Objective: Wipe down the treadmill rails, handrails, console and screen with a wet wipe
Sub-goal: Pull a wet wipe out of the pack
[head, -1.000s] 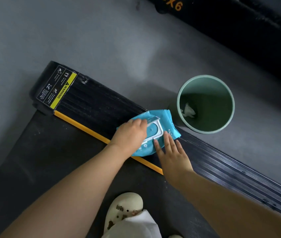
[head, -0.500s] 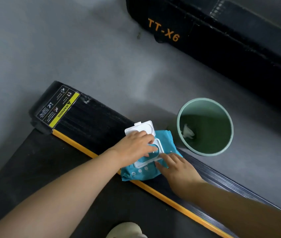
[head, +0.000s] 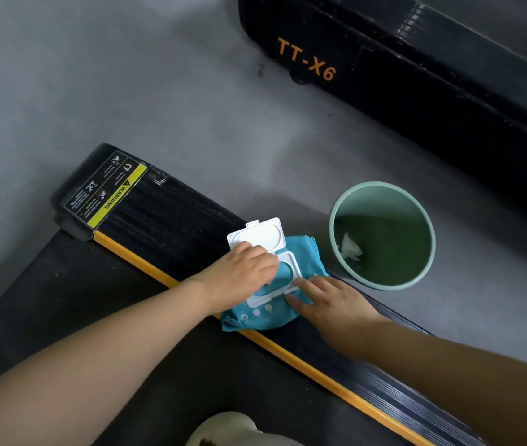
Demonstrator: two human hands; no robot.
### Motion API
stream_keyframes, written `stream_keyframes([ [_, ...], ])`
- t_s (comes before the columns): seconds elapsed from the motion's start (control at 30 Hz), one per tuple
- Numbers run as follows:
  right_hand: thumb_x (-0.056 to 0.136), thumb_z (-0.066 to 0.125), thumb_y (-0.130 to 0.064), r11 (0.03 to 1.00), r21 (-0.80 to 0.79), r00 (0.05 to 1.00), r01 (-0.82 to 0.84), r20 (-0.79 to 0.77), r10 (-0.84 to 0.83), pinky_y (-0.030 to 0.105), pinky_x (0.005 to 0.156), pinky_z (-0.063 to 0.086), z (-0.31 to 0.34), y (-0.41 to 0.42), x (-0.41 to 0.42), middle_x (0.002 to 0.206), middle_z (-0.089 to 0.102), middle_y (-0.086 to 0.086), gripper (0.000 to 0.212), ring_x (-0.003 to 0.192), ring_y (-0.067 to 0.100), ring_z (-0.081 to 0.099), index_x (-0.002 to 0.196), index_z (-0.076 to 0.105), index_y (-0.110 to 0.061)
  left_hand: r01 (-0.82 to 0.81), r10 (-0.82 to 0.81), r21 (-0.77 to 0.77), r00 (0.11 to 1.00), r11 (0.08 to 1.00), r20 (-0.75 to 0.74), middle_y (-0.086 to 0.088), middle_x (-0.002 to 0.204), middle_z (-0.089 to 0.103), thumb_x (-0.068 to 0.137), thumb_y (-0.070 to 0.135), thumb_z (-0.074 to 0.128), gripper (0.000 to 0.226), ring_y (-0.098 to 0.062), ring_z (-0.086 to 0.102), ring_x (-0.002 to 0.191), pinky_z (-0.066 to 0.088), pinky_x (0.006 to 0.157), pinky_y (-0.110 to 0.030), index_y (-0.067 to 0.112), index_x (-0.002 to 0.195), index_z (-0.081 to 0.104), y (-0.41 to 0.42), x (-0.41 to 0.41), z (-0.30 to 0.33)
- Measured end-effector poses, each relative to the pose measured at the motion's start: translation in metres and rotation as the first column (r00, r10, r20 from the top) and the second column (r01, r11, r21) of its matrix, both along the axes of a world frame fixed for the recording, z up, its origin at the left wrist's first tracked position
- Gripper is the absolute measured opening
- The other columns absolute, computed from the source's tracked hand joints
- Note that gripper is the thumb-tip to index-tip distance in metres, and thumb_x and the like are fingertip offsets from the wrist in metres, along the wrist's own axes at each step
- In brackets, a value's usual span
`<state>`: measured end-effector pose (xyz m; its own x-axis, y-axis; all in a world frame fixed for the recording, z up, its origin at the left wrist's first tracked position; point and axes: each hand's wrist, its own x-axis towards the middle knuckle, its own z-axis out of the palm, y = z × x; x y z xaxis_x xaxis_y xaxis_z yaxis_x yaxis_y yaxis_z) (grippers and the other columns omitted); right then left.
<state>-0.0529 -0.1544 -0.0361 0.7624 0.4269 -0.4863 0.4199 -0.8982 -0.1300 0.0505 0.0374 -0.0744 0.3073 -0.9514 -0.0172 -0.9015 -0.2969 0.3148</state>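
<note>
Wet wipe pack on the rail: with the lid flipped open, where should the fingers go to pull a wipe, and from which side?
Pinch at the opening under the left hand, coming straight down from above: the wet wipe pack lies flat on the treadmill rail, its white lid hinged back toward the floor. The right hand presses the near edge, which should keep the pack from lifting.

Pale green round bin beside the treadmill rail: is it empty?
No: the pale green round bin holds a crumpled white wipe lying against its inner wall near the bottom.
</note>
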Motion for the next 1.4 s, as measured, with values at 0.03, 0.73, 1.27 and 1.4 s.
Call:
stream_keyframes([
  [0.03,0.064,0.081,-0.022,0.999,-0.014,0.999,-0.040,-0.016,0.039,0.039,0.095,0.047,0.004,0.002,0.002,0.131,0.053,0.014,0.071,0.110,0.028,0.058,0.130,0.057,-0.017,-0.001,0.001,-0.003,1.000,1.000,0.002,0.006,0.090,0.054,0.059,-0.003,0.074,0.037,-0.014,0.049,0.082,0.039,0.078,-0.026,0.019,0.083,0.057,0.006,0.001,0.000],
  [0.73,0.036,0.089,-0.009,0.965,0.178,0.932,-0.190,0.343,0.120,0.020,0.044,0.027,-0.025,0.045,0.059,0.051,0.048,-0.003,0.030,0.043,0.016,0.045,0.051,0.066,-0.018,-0.164,0.138,-0.167,0.977,0.972,-0.161,-0.005,0.092,0.067,0.085,0.017,0.047,0.027,-0.018,0.059,0.090,0.042,0.089,-0.022,0.010,0.093,0.071,0.042,-0.012,-0.002],
  [1.27,0.042,0.087,0.002,0.937,0.323,0.924,-0.133,0.383,-0.001,0.021,0.034,0.024,-0.038,0.038,0.049,0.061,0.046,0.009,0.038,0.047,0.014,0.021,0.063,0.056,-0.003,-0.140,0.125,-0.194,0.988,0.971,-0.086,-0.005,0.089,0.066,0.077,0.009,0.059,0.013,-0.020,0.061,0.087,0.050,0.090,-0.032,0.008,0.085,0.069,0.040,-0.014,-0.002],
  [1.4,0.051,0.083,0.005,0.928,0.370,0.937,-0.056,0.340,-0.079,0.021,0.037,0.021,-0.040,0.034,0.048,0.065,0.049,0.010,0.031,0.042,0.014,0.026,0.066,0.056,-0.002,-0.117,0.109,-0.221,0.993,0.968,-0.050,-0.005,0.092,0.066,0.079,0.008,0.058,0.013,-0.019,0.060,0.089,0.040,0.100,-0.029,0.009,0.087,0.068,0.040,-0.014,-0.004],
])
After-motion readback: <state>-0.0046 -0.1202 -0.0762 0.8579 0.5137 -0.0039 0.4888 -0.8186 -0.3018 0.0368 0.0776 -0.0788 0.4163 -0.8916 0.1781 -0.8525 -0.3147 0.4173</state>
